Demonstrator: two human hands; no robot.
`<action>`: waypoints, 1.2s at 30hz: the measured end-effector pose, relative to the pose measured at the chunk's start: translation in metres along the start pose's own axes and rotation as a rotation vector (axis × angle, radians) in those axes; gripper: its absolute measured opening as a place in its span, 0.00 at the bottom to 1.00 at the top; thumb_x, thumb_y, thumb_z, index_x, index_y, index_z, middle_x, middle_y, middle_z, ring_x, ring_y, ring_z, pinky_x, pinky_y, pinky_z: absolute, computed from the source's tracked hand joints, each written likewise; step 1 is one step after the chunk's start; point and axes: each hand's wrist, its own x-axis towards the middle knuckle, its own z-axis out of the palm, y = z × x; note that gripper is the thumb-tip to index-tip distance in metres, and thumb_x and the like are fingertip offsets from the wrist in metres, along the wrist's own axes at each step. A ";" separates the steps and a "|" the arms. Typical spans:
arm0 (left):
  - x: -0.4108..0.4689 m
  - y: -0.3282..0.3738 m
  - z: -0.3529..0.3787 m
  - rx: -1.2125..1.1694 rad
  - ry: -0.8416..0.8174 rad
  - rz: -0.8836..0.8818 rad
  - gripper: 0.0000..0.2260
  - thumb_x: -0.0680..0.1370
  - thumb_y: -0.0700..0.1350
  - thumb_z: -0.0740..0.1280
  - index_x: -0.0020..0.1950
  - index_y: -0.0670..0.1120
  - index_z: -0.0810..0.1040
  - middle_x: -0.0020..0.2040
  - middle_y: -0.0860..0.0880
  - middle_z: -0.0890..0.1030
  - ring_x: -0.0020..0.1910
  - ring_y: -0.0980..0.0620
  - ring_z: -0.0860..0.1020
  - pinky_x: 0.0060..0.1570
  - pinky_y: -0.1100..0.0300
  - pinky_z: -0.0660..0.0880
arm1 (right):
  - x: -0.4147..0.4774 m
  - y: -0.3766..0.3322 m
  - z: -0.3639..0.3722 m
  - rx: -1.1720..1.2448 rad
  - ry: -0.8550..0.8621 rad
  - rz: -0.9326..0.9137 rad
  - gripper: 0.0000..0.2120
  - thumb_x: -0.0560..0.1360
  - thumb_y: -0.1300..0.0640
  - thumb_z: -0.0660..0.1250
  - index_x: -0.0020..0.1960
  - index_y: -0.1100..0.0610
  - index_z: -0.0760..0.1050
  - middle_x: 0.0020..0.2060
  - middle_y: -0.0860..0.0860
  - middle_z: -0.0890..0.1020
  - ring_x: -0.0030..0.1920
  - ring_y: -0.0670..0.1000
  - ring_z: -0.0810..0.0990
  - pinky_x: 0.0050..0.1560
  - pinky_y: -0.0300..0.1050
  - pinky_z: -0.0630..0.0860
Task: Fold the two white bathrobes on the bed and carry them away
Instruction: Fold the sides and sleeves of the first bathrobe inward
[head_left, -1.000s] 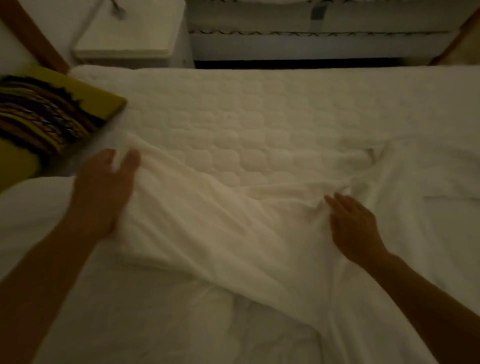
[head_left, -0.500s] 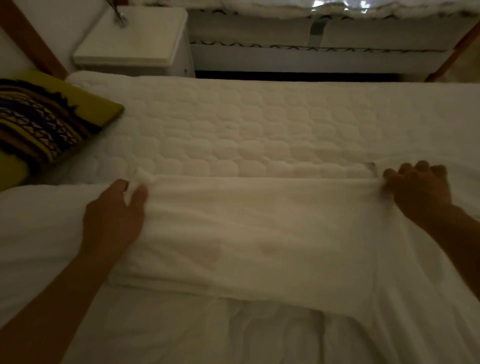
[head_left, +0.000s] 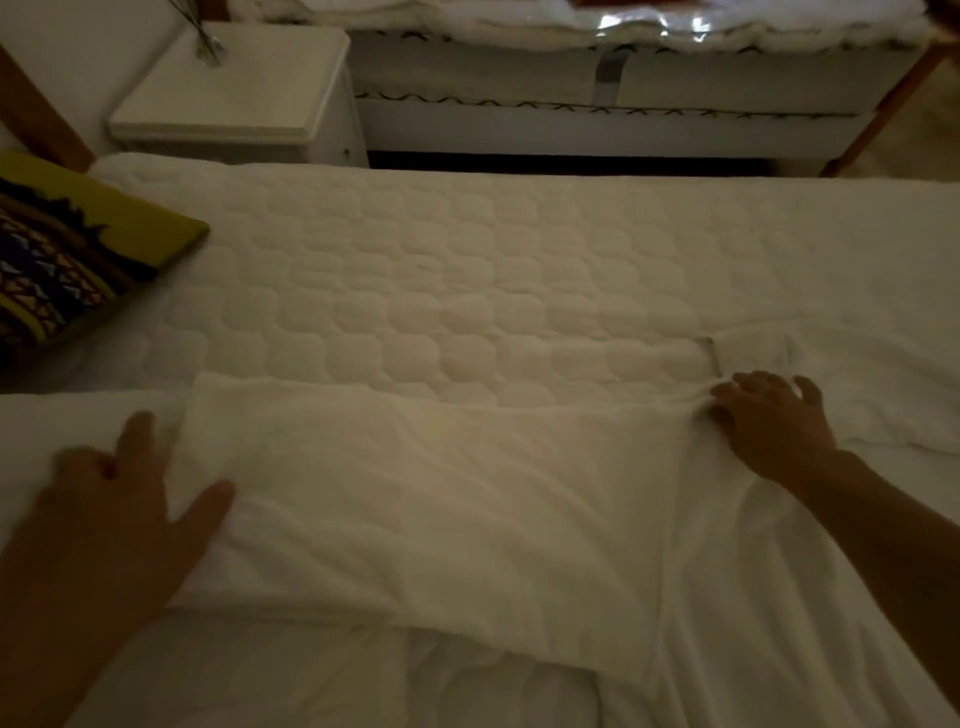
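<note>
dim quilted bed (head_left: 467, 291), left hand (head_left: 109, 525) blurred, fingers spread, right hand (head_left: 774, 426) pinching bathrobe (head_left: 441, 509)

The left hand (head_left: 111, 525) now lies open at 8 o'clock, off the white cotton bathrobe's (head_left: 426, 499) flattened fold; the right hand's (head_left: 774, 423) fingers loosen.

Beyond where we hold the bathrobe (head_left: 441, 499), the quilted mattress (head_left: 467, 270) lies bare and open to reach. Far left of our grip, a patterned cushion (head_left: 67, 260) blocks the way.
</note>
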 end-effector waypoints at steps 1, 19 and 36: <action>-0.006 0.022 0.000 -0.037 0.114 0.085 0.43 0.69 0.78 0.50 0.77 0.54 0.56 0.69 0.33 0.70 0.61 0.28 0.72 0.62 0.31 0.70 | 0.000 0.001 0.005 0.014 0.031 -0.030 0.14 0.80 0.49 0.59 0.61 0.51 0.78 0.63 0.53 0.79 0.69 0.56 0.73 0.72 0.64 0.56; -0.053 0.177 0.201 0.006 -0.062 0.719 0.29 0.78 0.62 0.55 0.78 0.54 0.65 0.80 0.44 0.61 0.78 0.42 0.62 0.74 0.34 0.55 | 0.093 0.088 -0.011 -0.184 0.000 -0.230 0.42 0.78 0.32 0.36 0.37 0.53 0.82 0.33 0.51 0.83 0.37 0.53 0.77 0.67 0.51 0.62; -0.049 0.181 0.192 0.088 -0.091 0.658 0.29 0.79 0.66 0.51 0.78 0.56 0.65 0.79 0.47 0.64 0.77 0.46 0.64 0.74 0.40 0.57 | 0.068 0.009 0.017 0.309 0.378 -0.413 0.20 0.81 0.43 0.55 0.33 0.50 0.66 0.28 0.49 0.72 0.32 0.54 0.70 0.41 0.47 0.64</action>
